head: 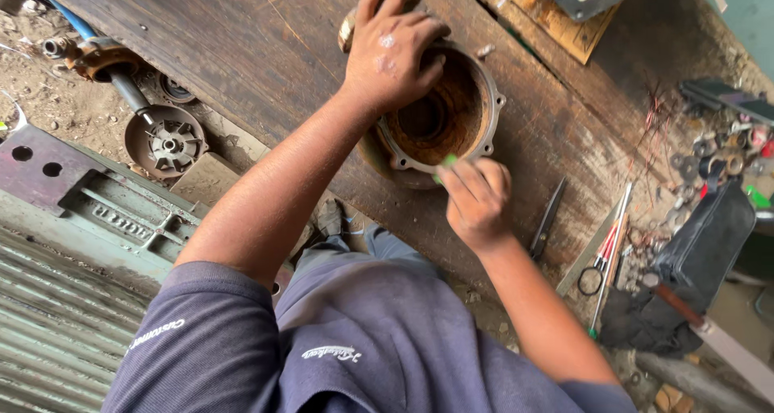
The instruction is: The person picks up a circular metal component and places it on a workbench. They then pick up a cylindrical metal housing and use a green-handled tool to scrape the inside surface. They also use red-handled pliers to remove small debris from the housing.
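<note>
Rusty round motor housing (439, 119) on wooden desk (242, 50), near its front edge | left hand (393, 46) grasping housing rim | right hand (477, 199) pinching small green piece (447, 161) at rim

housing (451, 115) on bench (242, 50), scissors (601, 260) right

Rusty round metal housing (439, 123) (open side up) on wooden bench (242, 50)
</note>
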Demonstrator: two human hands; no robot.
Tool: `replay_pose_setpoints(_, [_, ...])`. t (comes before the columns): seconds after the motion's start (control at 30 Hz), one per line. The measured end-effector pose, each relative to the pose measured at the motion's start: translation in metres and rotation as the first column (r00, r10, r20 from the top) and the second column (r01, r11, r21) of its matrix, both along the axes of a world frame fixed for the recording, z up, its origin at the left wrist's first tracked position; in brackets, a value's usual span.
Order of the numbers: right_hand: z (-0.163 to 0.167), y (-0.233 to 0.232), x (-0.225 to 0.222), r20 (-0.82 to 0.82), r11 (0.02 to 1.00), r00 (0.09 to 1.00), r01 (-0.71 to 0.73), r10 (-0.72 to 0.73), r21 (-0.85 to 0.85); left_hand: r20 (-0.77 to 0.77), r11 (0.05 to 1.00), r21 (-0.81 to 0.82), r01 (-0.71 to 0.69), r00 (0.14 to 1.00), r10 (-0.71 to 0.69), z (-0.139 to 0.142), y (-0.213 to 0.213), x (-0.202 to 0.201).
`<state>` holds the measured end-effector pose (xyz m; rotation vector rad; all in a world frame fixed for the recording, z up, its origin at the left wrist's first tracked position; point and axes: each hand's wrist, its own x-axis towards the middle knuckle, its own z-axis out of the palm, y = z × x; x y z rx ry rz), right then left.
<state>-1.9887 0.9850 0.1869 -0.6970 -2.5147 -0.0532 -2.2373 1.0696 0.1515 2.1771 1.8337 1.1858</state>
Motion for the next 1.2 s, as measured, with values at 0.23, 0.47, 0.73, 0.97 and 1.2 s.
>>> replay_pose_setpoints(0.23, [0.003, 0.001, -0.001, 0.020, 1.000, 1.000, -0.010, 0.010, -0.013, 0.029, 1.000, 0.021, -0.002, 1.000, 0.001, -0.002, 0.000, -0.002])
replay_pose_setpoints(0.47, [0.006, -0.002, 0.000, 0.035, 1.000, 0.999, -0.001, 0.001, 0.019, 0.061, 1.000, -0.022, 0.021, 0.998, -0.019, 0.001, 0.000, 0.001])
replay_pose_setpoints(0.73, [0.009, -0.003, -0.009, 0.011, 1.000, 1.000, 0.012, -0.012, 0.001, 0.049, 1.000, 0.016, 0.016, 0.999, -0.017, -0.006, 0.004, -0.001])
replay_pose_setpoints(0.97, [0.007, 0.001, 0.020, -0.080, 0.984, 0.988, 0.120, -0.131, -0.130, 0.079, 0.984, 0.044, -0.174, 0.982, 0.170, 0.014, -0.037, 0.007])
replay_pose_setpoints(1.2, [0.006, 0.059, 0.044, -0.211, 0.964, 0.948, 0.209, -0.240, -0.162, 0.535, 0.902, -0.340, -0.267, 0.734, 0.418, -0.024, -0.105, 0.055])
